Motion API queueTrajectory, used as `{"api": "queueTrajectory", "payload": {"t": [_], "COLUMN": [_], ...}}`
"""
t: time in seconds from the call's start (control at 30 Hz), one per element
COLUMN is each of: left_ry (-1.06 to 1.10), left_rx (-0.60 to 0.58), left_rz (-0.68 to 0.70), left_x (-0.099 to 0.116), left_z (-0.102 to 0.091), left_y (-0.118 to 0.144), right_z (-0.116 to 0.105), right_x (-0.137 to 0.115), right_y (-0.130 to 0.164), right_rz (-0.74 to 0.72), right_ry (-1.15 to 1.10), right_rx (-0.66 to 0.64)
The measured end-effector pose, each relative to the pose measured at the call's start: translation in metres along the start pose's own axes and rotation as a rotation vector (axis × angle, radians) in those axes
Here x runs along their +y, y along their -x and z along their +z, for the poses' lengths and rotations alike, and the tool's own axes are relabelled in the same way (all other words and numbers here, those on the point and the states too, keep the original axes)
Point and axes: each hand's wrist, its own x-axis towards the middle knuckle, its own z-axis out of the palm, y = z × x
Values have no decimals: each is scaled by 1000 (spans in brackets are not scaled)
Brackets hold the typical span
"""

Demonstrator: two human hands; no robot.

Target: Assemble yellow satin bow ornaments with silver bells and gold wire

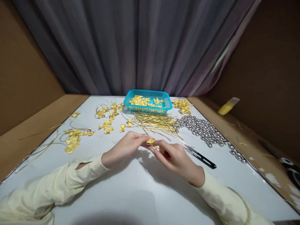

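Between my two hands, over the middle of the white table, is a small yellow ribbon bow. My left hand pinches it from the left, fingertips closed around its edge. From the right, my right hand has thumb and forefinger pressed together at the bow's lower right side. A bit of gold wire seems to be at those fingertips, but it is partly hidden. Just beyond the hands lies a loose pile of gold wire ties. Thread snips with black handles rest right of my right hand.
A blue plastic basket at the back holds yellow bows. Silver bells or beads spread along the right. Bows with wires lie at left, more at back right. A yellow-filled tube is on the brown board.
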Motion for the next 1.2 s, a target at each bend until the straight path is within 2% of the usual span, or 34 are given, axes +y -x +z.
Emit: {"api": "queueTrajectory", "payload": {"t": [0.23, 0.37, 0.47, 0.67, 0.8, 0.97, 1.1, 1.2], "left_ry": [-163, -229, -205, -157, -180, -173, -145, -240], "left_rx": [218, 327, 300, 254, 281, 380, 364, 377], "left_rz": [69, 116, 141, 155, 127, 119, 160, 166], "left_x": [-6, -8, -6, -6, -9, -10, -10, -9], "left_z": [-3, -7, -8, -9, -10, -12, -13, -12], "left_y": [-3, -7, -8, -10, -10, -11, -12, -11], "right_z": [1, -1, -5, -11, -9, -9, -15, -22], "right_x": [-9, -6, -5, -10, -14, -12, -12, -15], "right_y": [4, 5, 5, 3, 2, 4, 1, -1], "right_rz": [-117, -113, -116, -180, -183, -177, -150, -47], "right_ry": [151, 148, 140, 118, 100, 88, -21, -146], "right_rx": [-94, -57, -45, -119, -145, -167, -69, 54]}}
